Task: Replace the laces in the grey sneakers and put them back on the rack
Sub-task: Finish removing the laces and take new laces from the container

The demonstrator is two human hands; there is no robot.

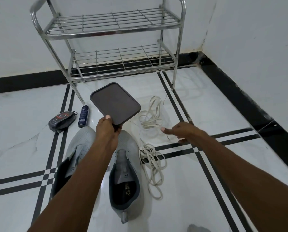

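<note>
dark brown rectangular lid [115,103] raised above the floor, black shoe-polish sponge case [62,121] lying on white tiled floor [19,148], navy spray can [83,116] lying just beside it, black skirting [240,91] along white walls
</note>
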